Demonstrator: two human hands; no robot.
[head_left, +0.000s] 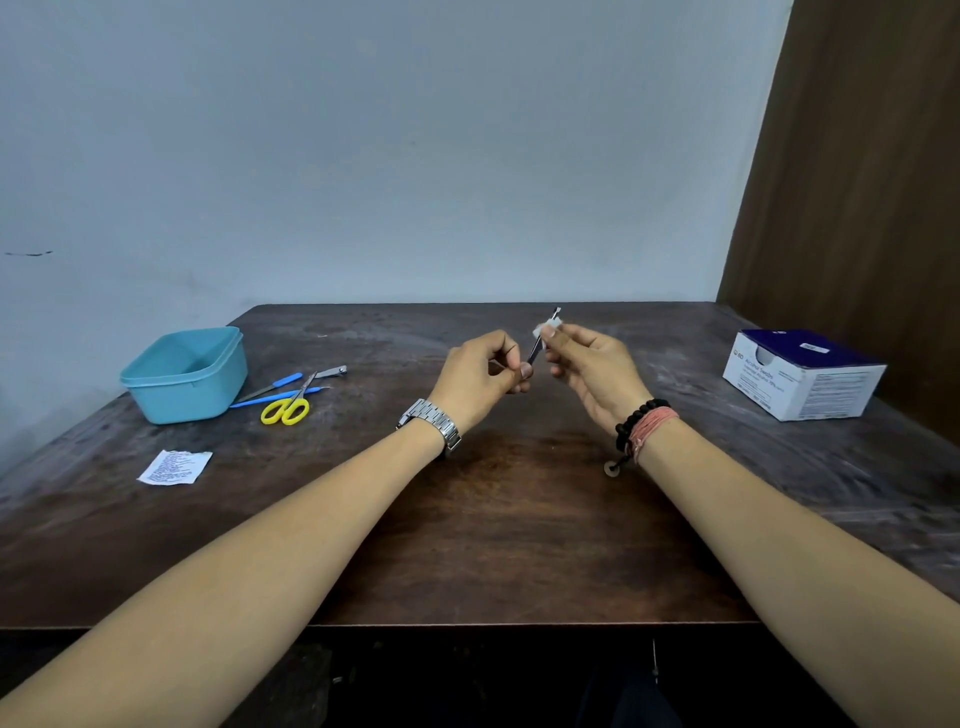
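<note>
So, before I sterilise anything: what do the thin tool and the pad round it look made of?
The thin tool in the left hand looks like bare metal: slim, dark grey, shiny. The pad in the right hand looks like soft white fibre, perhaps cotton: matte, folded round it.

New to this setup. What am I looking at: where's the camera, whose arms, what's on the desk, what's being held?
No machine here. One wide-angle camera worn on a person's head looks down at their bare arms. The left hand pinches a slim metal tool. The right hand pinches a small white pad against its upper end. On the left of the wooden table lie a teal tub, yellow scissors, blue-handled tools, a nail clipper and a printed white wrapper. A box of alcohol swabs sits on the right.
</note>
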